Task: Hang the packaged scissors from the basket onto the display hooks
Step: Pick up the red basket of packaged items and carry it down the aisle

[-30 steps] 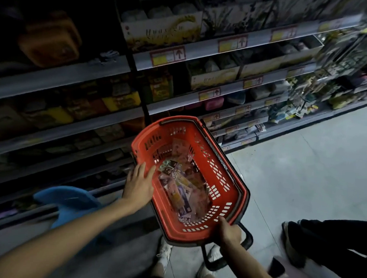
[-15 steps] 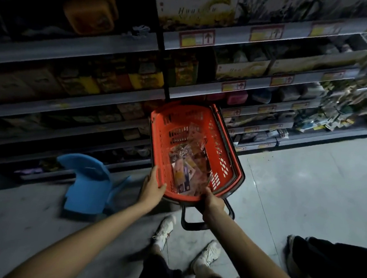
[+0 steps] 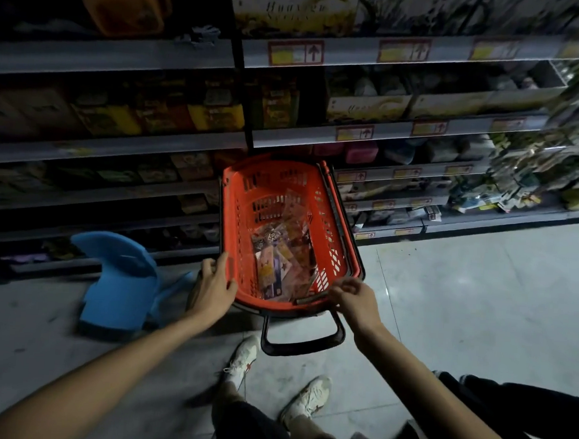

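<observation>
The packaged scissors (image 3: 279,262) lie heaped on the bottom of the red basket (image 3: 238,216), which stands on the floor (image 3: 462,295) before the shelves (image 3: 122,56). The left hand (image 3: 212,285) grips the near-left rim, fingers (image 3: 212,265) curled over it; the right hand (image 3: 354,298) sits at the near-right rim, fingers curled. Whether they pinch it cannot be told. Judged step: placing the basket, nothing hung yet. The next move calls for one freed hand to lift a pack towards the hanging display (image 3: 535,171), far right and blurred.
</observation>
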Demonstrator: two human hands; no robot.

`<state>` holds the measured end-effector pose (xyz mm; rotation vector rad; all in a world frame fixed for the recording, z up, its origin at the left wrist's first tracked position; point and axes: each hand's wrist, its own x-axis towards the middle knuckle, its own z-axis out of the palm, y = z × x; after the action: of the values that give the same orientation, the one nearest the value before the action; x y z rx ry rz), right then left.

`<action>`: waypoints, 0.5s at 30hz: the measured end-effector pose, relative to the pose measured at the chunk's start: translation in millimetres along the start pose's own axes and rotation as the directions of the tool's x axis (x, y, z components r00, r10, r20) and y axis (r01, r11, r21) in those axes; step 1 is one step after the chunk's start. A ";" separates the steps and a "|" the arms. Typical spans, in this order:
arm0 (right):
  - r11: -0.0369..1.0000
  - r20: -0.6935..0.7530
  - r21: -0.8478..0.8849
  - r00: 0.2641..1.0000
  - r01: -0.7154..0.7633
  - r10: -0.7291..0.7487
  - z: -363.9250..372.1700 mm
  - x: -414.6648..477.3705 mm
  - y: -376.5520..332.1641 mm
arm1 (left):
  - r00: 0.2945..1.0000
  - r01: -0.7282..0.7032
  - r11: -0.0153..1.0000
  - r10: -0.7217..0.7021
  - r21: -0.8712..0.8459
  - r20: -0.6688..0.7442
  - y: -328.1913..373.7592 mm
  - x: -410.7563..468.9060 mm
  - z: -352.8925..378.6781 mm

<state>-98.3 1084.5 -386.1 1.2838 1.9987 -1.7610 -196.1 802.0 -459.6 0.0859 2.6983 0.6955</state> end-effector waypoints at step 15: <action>0.986 -0.375 -0.161 0.922 0.040 -0.098 30.1 78.4 5.3 | 0.956 0.247 0.879 -0.289 -0.407 -0.042 23.9 3.6 15.9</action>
<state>-154.2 1094.8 -448.2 1.6232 2.3550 -1.4344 -194.6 830.8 -462.3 -0.4303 2.5272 1.1652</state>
